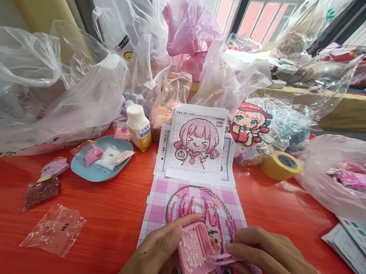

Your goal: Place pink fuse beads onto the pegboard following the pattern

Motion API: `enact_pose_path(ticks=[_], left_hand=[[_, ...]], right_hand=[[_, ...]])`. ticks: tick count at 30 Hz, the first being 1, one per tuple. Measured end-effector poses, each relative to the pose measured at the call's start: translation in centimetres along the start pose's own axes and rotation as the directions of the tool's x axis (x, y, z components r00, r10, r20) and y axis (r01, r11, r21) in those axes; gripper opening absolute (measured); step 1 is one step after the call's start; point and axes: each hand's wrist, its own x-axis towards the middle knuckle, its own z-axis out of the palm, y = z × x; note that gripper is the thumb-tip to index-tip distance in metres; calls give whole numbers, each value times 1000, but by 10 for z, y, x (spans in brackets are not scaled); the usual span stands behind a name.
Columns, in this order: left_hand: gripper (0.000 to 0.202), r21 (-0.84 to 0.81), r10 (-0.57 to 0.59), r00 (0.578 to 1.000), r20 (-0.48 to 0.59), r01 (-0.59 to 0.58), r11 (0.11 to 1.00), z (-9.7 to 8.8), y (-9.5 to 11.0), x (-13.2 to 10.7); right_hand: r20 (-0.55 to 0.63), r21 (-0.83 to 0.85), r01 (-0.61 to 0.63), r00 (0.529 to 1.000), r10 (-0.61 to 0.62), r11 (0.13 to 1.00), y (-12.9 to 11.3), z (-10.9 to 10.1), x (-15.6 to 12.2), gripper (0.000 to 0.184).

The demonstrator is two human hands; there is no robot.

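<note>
from my end, through the head view, i see the left hand closed around a small pink tray, its thumb along the tray's left side. ridged inside, the tray holds scattered white beads and sits tilted over the lower part of a gridded sheet bearing a round, dark-edged pattern. the right hand pinches pale pink tweezers, which reach leftward to the tray's right wall; i can't tell whether their tips grip a bead. just beyond the gridded sheet lies a printed chart of a pink-haired figure. left of that i make out a white-capped bottle and a blue plate holding small bead bags, with a clear bag marked h2 nearer me on the red table. a yellow tape roll rests right of the chart.
</note>
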Motion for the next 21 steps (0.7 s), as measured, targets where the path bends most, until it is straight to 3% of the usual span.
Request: enact_pose_path(ticks=[14, 21], left_hand=[[43, 12, 26, 999, -21, -26, 1000, 1, -1, 0], [53, 173, 131, 972, -195, -98, 980, 1, 1, -5]], right_hand=[[-12, 6, -16, 1000, 16, 1000, 3, -2, -7, 18], [37, -8, -75, 996, 76, 997, 18, -1, -19, 10]])
